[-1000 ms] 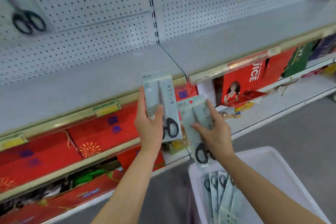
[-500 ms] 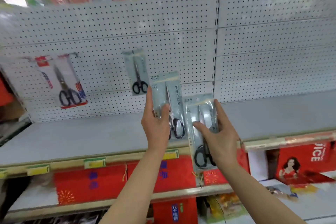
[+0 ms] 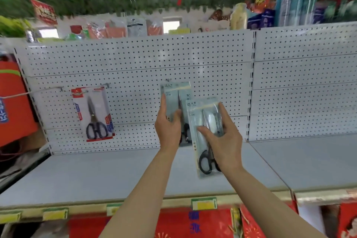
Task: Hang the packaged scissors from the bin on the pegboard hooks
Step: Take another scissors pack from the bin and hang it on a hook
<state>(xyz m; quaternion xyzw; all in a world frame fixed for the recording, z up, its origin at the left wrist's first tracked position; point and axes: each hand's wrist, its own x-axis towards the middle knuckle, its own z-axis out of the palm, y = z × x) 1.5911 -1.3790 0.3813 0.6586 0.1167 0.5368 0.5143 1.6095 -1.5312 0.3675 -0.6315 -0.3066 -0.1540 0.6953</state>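
The left hand [image 3: 168, 129] grips one scissors pack [image 3: 174, 92] upright against the pegboard [image 3: 135, 60], its top edge at a hook [image 3: 167, 80]. Just right, the right hand [image 3: 224, 139] pinches a second pack [image 3: 204, 121] nearer, above the shelf [image 3: 96, 176]. A red-carded pair [image 3: 92, 114] hangs far left.

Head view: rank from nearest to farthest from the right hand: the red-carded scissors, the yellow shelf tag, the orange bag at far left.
From the right hand:
1. Yellow shelf tag, below it.
2. Red-carded scissors, hanging at left.
3. Orange bag, far left edge.
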